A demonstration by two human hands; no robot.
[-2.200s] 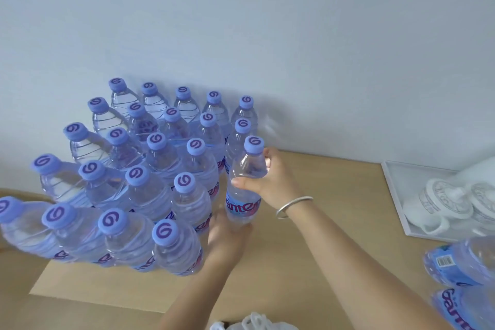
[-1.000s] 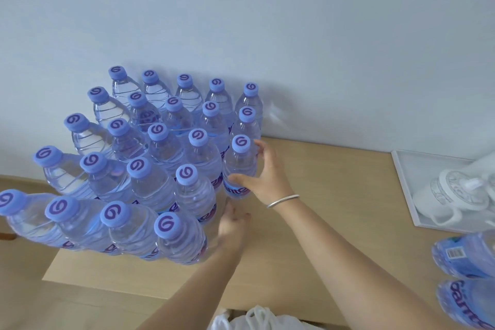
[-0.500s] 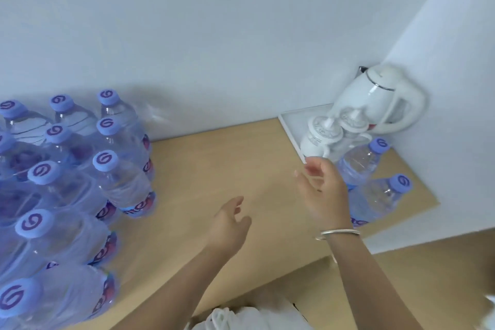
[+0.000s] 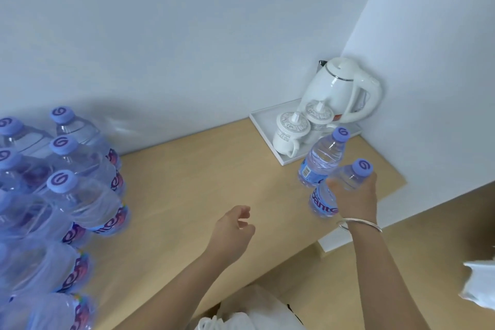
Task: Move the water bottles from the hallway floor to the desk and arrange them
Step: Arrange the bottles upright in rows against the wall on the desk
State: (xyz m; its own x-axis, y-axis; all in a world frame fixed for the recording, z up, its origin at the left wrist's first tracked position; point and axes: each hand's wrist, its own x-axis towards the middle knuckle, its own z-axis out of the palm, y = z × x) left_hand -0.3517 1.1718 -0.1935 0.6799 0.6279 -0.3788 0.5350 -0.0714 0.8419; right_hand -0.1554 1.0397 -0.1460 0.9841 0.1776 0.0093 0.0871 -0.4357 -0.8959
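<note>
Several clear water bottles with purple caps stand packed in rows (image 4: 67, 195) at the left of the wooden desk (image 4: 203, 182). Two more bottles stand apart at the desk's right end. My right hand (image 4: 355, 199) grips the nearer bottle (image 4: 325, 202) of the two around its shoulder, below its cap. The farther bottle (image 4: 322, 159) stands just behind it, beside the tray. My left hand (image 4: 233, 226) hovers over the middle of the desk, fingers loosely curled, holding nothing.
A white tray (image 4: 263, 122) in the back right corner holds a white electric kettle (image 4: 338, 88) and two lidded white cups (image 4: 292, 128). White walls bound the desk behind and to the right. White cloth (image 4: 249, 313) lies below the desk's front edge.
Both hands left the bottle placed at the end of the rows. The view swung right, and my right hand reached to the desk's right end and took hold of the nearer loose bottle.
</note>
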